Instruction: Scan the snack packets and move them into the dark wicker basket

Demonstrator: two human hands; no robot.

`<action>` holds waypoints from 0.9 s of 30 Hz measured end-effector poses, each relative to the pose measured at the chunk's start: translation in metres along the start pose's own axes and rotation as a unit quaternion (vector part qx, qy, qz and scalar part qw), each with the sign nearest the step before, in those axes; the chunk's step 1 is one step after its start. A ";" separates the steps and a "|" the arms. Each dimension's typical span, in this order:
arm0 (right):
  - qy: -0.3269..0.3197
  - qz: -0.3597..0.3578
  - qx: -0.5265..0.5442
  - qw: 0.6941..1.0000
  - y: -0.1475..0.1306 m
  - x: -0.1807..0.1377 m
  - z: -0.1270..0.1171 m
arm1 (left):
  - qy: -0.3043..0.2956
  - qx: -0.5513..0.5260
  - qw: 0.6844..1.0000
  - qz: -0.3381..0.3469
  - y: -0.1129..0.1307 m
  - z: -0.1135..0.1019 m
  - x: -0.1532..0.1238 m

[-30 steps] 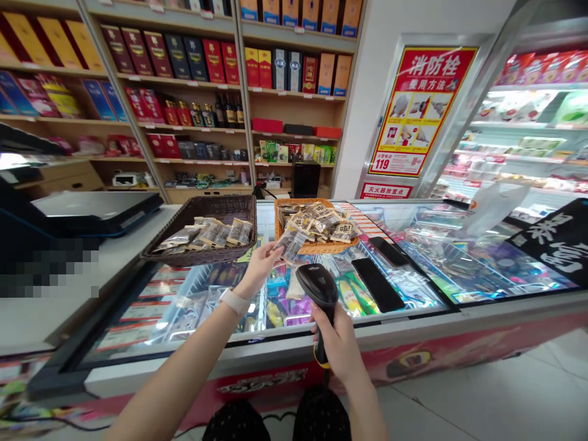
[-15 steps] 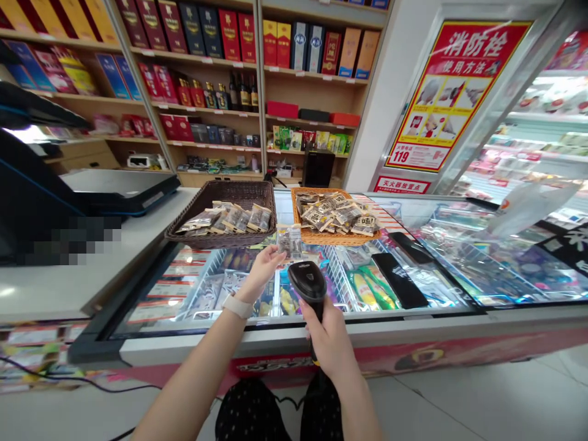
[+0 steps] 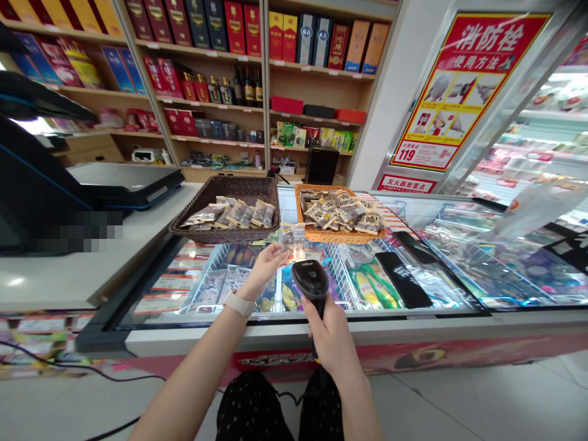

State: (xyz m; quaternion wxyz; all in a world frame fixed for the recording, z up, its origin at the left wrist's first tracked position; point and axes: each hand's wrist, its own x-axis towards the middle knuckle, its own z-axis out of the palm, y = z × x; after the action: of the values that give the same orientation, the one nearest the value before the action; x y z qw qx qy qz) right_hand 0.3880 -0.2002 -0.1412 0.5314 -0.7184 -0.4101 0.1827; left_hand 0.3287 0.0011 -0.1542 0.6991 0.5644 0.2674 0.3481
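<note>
My left hand pinches a small clear snack packet and holds it upright over the glass freezer lid. My right hand grips a black barcode scanner by its handle, its head just below the packet. A reddish glow shows on the packet. Behind the packet stand a dark wicker basket and an orange wicker basket, both filled with similar snack packets.
A black checkout terminal sits on the white counter at left. Two black handles lie on the freezer lid. Shelves of boxed goods fill the back wall. A red poster and a fridge are at right.
My left hand lifted a packet out of the orange basket and brought it left and nearer, in front of the scanner. The scanner stayed in my right hand, and the view moved closer.
</note>
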 end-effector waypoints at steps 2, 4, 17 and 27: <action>0.002 -0.004 0.002 1.000 -0.001 -0.001 -0.001 | -0.003 -0.008 1.000 -0.005 0.000 0.000 0.000; 0.005 -0.005 0.006 1.000 -0.003 -0.001 -0.003 | -0.004 -0.011 1.000 -0.008 0.000 -0.001 0.001; 0.001 -0.009 0.011 1.000 -0.006 -0.003 -0.005 | 0.009 -0.009 1.000 -0.004 0.001 -0.001 -0.001; -0.002 0.001 0.028 1.000 -0.008 -0.003 -0.004 | 0.005 0.000 1.000 -0.003 -0.001 -0.003 0.000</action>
State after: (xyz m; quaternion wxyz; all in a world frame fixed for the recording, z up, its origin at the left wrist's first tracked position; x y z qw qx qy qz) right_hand 0.3859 -0.2049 -0.1333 0.5505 -0.7031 -0.4054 0.1958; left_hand 0.3268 0.0025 -0.1561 0.6992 0.5616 0.2723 0.3488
